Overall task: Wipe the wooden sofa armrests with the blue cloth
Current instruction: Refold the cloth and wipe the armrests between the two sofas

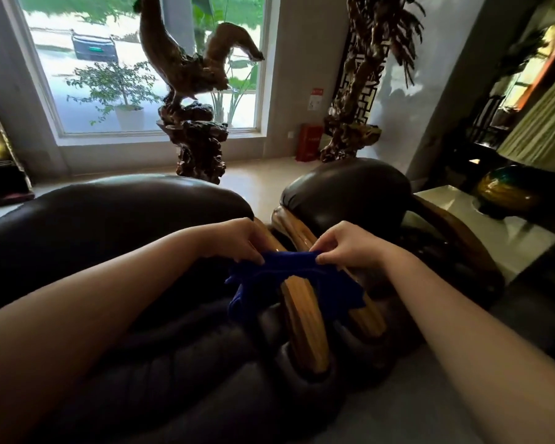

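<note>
A blue cloth [289,267] is stretched across two glossy wooden armrests that run side by side between two dark leather seats. My left hand [237,240] pinches the cloth's left top edge and my right hand [346,243] pinches its right top edge. The cloth drapes down over the left armrest [302,312] and the right armrest [364,318], whose lower ends show below it. The upper ends of both armrests curve away behind my hands.
A dark leather sofa back [116,216] rises on the left and a leather armchair back [350,190] on the right. Carved wooden sculptures [199,91] stand before the window. A pale side table [481,213] with a lamp base sits at the right.
</note>
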